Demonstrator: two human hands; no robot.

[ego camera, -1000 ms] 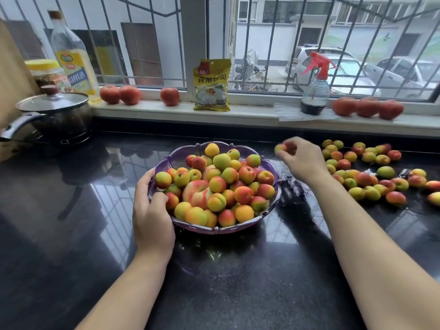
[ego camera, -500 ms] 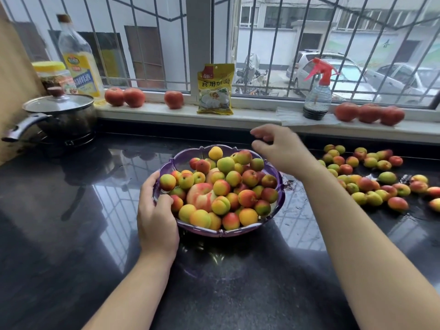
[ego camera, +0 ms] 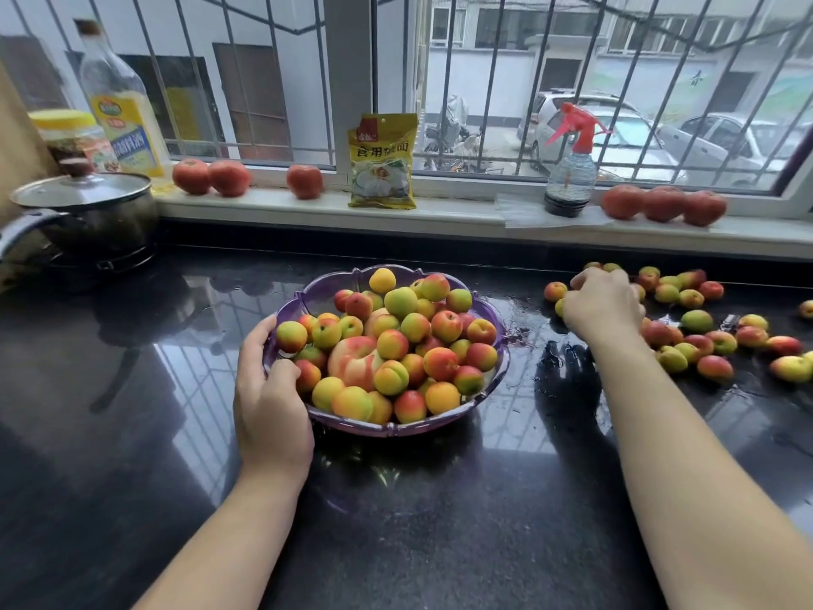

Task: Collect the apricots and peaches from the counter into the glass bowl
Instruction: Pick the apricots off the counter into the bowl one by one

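Note:
A purple-tinted glass bowl [ego camera: 327, 289] stands on the black counter [ego camera: 440, 521], heaped with apricots [ego camera: 440, 363] and one large peach [ego camera: 352, 358]. My left hand [ego camera: 270, 411] grips the bowl's left rim, thumb over the edge against the fruit. Several loose apricots [ego camera: 712, 341] lie scattered on the counter to the right. My right hand [ego camera: 605, 308] is down on the left end of that scatter, knuckles up, fingers curled over apricots; the fruit under the palm is hidden. One apricot [ego camera: 555, 291] lies just left of this hand.
A lidded pot [ego camera: 83, 209] sits at the far left, with an oil bottle [ego camera: 119, 107] and jar [ego camera: 70, 134] behind it. The windowsill holds red round fruits [ego camera: 211, 176], a yellow packet [ego camera: 382, 162] and a spray bottle [ego camera: 569, 169]. The counter between bowl and scatter is wet.
My right hand dropped its apricot into the bowl, then swung right and down onto the loose apricots. The left hand stayed on the bowl's rim.

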